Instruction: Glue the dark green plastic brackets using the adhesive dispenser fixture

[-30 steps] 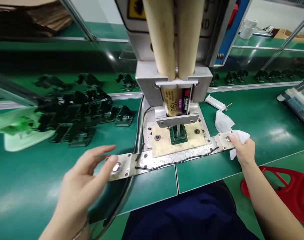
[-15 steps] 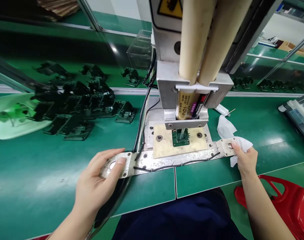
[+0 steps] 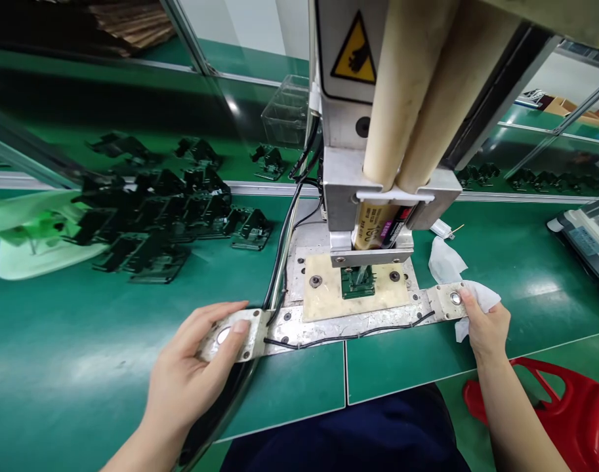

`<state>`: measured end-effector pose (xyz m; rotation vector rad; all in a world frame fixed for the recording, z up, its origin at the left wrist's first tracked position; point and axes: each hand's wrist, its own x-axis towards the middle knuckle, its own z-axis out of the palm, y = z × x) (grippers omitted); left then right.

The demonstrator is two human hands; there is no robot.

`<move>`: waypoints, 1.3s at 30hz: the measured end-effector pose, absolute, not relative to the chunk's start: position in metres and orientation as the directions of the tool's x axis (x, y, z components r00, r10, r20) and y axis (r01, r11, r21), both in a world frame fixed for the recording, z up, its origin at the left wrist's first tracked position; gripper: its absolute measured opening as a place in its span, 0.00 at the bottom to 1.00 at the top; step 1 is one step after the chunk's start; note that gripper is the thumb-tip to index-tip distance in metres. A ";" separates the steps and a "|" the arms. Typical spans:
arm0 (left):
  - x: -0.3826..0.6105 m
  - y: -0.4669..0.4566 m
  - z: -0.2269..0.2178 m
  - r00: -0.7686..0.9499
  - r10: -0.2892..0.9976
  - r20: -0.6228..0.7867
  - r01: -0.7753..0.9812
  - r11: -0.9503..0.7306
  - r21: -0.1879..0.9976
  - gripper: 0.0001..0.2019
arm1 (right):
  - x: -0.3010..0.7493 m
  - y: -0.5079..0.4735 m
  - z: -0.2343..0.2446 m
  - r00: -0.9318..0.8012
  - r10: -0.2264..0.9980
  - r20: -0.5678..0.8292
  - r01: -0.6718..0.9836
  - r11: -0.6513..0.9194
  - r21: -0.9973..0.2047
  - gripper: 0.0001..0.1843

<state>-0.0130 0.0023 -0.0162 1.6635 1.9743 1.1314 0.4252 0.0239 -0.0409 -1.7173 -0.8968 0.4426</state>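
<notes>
My left hand [image 3: 193, 367] is closed around the metal block [image 3: 252, 337] at the left end of a silver base bar, its thumb lying across the top beside a round button [image 3: 224, 335]. On the right, my right hand [image 3: 489, 321] grips the matching end block [image 3: 441, 301], the thumb at the edge of its button [image 3: 455, 298]. A white tissue [image 3: 483, 296] lies between that hand and the block. Between my hands, a green circuit board [image 3: 357, 288] sits in a cream fixture plate [image 3: 323, 301], under the nozzle of a dispenser holding an adhesive cartridge [image 3: 372, 226].
Dark green circuit assemblies [image 3: 151, 229] stand clustered on the left beside a pale green tray [image 3: 43, 259]. Black cables [image 3: 279, 262] run along the machine's left side. A small white tube [image 3: 441, 228] lies behind the tissue. A red stool [image 3: 575, 413] stands at lower right.
The view has tilted, so the scene sits slightly lower. My right thumb has slid a little off its button, which shows more fully. My left hand keeps its hold on the block.
</notes>
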 end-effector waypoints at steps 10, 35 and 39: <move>-0.020 -0.001 -0.018 -0.252 0.941 0.226 0.696 0.014 0.717 0.11 | 0.426 0.022 -0.042 0.655 0.748 0.108 0.336 -0.160 -0.928 0.29; 0.079 0.101 0.049 0.315 0.944 -0.103 0.443 -0.050 0.895 0.35 | 0.430 0.020 -0.043 0.649 0.751 0.122 0.335 -0.138 -0.932 0.29; 0.082 0.092 0.077 0.298 0.885 -0.358 0.399 0.225 0.889 0.36 | 0.430 0.021 -0.042 0.640 0.758 0.125 0.339 -0.133 -0.931 0.29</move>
